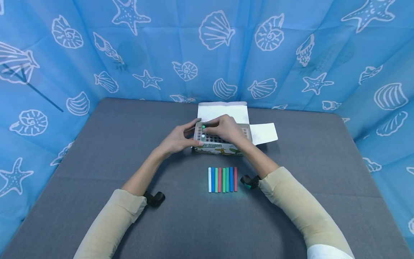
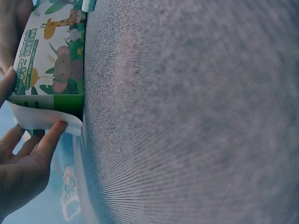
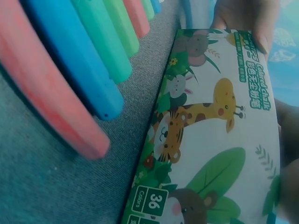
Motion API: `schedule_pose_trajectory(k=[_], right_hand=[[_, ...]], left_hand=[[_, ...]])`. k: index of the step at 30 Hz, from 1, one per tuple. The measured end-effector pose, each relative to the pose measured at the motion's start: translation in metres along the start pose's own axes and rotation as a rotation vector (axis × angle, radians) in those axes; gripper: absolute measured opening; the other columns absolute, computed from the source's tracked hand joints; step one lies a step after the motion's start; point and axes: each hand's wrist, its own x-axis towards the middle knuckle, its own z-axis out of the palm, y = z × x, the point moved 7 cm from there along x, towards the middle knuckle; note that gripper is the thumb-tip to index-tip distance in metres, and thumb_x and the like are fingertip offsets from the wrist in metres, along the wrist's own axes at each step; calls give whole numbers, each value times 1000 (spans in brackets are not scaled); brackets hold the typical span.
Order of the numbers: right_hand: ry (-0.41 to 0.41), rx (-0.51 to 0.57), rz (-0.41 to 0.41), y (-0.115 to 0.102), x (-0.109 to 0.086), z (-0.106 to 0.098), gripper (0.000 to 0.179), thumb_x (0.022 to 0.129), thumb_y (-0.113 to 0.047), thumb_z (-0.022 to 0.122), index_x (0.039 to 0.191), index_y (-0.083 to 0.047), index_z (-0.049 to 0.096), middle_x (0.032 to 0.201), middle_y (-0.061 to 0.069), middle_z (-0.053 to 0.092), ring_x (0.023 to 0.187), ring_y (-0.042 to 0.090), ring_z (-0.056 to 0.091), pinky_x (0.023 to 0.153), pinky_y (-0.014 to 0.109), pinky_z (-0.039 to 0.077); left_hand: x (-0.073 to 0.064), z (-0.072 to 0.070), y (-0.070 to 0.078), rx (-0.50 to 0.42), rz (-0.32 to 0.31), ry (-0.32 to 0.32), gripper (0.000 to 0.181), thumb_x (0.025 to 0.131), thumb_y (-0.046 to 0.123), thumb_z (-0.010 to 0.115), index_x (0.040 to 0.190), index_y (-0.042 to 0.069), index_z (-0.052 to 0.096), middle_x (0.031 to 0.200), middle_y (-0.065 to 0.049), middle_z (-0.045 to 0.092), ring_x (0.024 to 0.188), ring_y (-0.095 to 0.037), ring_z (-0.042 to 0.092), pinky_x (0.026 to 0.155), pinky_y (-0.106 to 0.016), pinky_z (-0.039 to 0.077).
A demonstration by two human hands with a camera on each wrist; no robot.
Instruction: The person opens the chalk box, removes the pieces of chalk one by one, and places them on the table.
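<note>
A chalk box [image 1: 216,149] printed with animals stands with its lid raised, showing a holed tray inside. My left hand [image 1: 176,139] holds the box's left end, thumb at the front and fingers by the side flap, as the left wrist view shows. Over the tray, my right hand [image 1: 227,128] pinches a green chalk stick [image 1: 203,127] at the back left holes. A white chalk stick [image 1: 202,137] stands in a hole nearer the front. The right fingertips are hidden in the right wrist view, where the box front [image 3: 201,116] fills much of the frame.
In front of the box lies a row of several chalk sticks, from a white stick [image 1: 209,180] to a red stick [image 1: 235,179]. The open lid [image 1: 226,110] leans back and a side flap [image 1: 264,133] sticks out right. A blue curtain [image 1: 181,46] hangs behind the grey table [image 1: 113,151].
</note>
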Motion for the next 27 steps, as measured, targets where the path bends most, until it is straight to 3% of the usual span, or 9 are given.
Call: schedule_pose_trajectory(k=[10, 27], right_hand=[[39, -74, -22, -3, 1, 3, 27, 96, -27, 68, 115, -9, 75, 98, 6, 76, 77, 14, 71, 70, 31, 57], [117, 52, -112, -9, -7, -1, 19, 101, -24, 60, 112, -11, 66, 91, 9, 75, 77, 16, 73, 69, 27, 59]], left_hand=[[0, 0, 0, -6, 11, 1, 89, 87, 28, 79, 158, 26, 26, 162, -5, 25, 145, -26, 32, 111, -44, 40], [1, 0, 0, 13, 3, 16, 91, 87, 26, 80, 159, 21, 25, 160, -10, 32, 144, -29, 33, 112, -43, 37]])
